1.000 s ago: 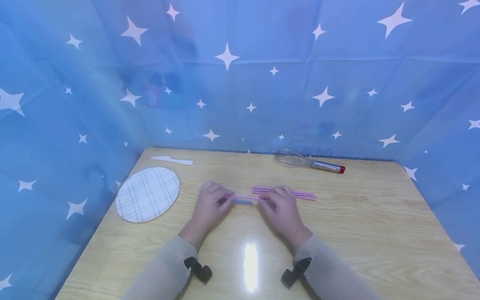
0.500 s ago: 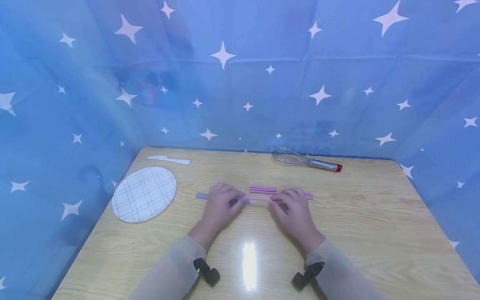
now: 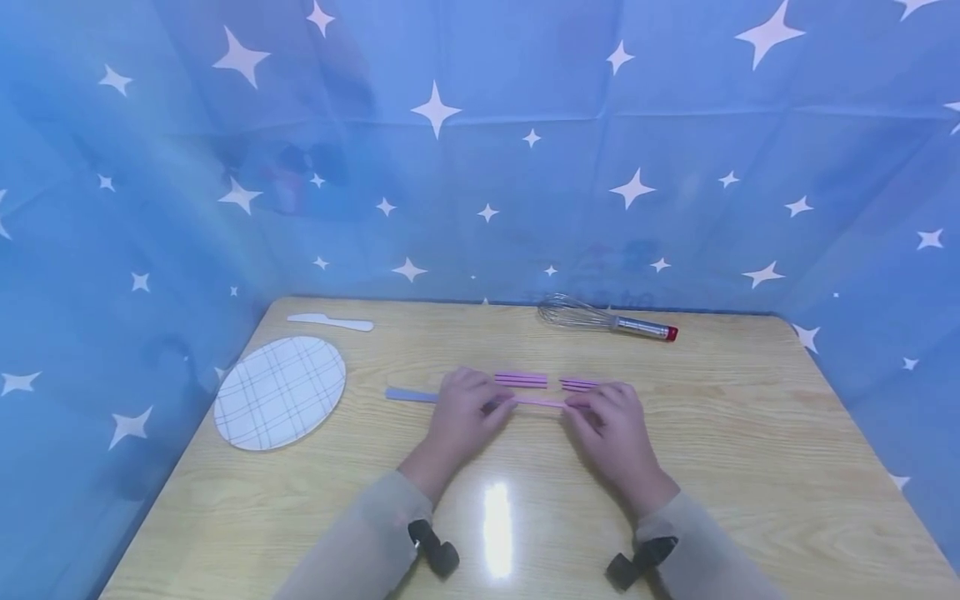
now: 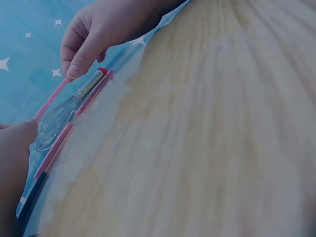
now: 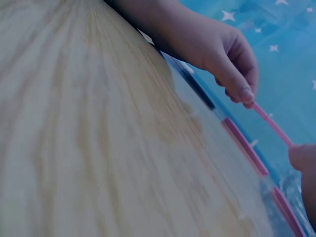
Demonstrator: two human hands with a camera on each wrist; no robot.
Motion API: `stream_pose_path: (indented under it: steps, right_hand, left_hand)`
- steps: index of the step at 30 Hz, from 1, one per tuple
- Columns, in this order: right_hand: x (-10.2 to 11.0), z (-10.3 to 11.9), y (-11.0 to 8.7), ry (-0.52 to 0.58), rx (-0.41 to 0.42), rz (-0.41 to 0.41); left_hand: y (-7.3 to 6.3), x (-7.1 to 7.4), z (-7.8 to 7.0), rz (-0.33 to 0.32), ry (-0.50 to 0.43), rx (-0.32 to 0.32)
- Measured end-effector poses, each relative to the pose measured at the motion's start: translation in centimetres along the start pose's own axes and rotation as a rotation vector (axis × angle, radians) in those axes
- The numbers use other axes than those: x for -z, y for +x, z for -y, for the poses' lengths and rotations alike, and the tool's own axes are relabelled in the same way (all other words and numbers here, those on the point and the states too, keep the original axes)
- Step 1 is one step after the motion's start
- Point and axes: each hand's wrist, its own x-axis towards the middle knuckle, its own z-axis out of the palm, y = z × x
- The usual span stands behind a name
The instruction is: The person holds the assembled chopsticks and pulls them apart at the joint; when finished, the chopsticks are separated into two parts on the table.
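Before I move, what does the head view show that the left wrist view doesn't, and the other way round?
Only the head view shows the checked plate, the white knife and the bright glare on the table.

Only the left wrist view shows a narrow notch in the held pink stick and a clear thumbnail on the right hand.

Both show the left hand and right hand with that stick between them, other pink sticks, the blue stick (or sticks), the whisk, table and starry curtain.

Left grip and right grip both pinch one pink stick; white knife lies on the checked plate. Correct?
Not the last part: the head view shows the white knife on the table, beyond the checked plate. The left grip and right grip do both pinch one pink stick.
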Motion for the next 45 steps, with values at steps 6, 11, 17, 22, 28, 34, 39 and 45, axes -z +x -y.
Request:
stream_pose_path:
  steps: [6, 11, 17, 22, 28, 34, 39, 45]
  right_hand:
    - [0.7, -0.7, -0.2, -0.024, 0.016, -0.029]
    - [1.3, -1.3, -0.2, -0.04, -0.026, -0.026]
    - [1.8, -1.5, -0.3, -0.055, -0.036, -0.01]
    - [1.8, -1.6, -0.2, -0.061, -0.024, -0.007]
    - [1.6, -1.5, -0.2, -0.066, -0.016, -0.002]
    - [1.7, -1.2, -0.1, -0.061, -0.028, 0.006]
    - [1.8, -1.0, 0.0, -0.063, -0.054, 0.022]
    - [1.8, -1.1, 0.0, -0.049, -0.045, 0.006]
  left_hand:
    - [0.8, -1.0, -0.7, 0.05, 0.017, 0.036]
    - [1.6, -1.7, -1.4, 0.072, 0.012, 0.045]
    - [1.6, -2.1, -1.7, 0.027, 0.005, 0.014]
    - [1.5, -2.0, -1.7, 0.076, 0.019, 0.037]
    - [1.5, -1.9, -1.6, 0.085, 0.0, 0.029]
    - [1.5, -2.0, -1.4, 0.076, -0.009, 0.01]
    - [1.5, -1.8, -1.5, 0.099, 0.002, 0.024]
    - [1.6, -1.7, -1.6, 0.108, 0.013, 0.03]
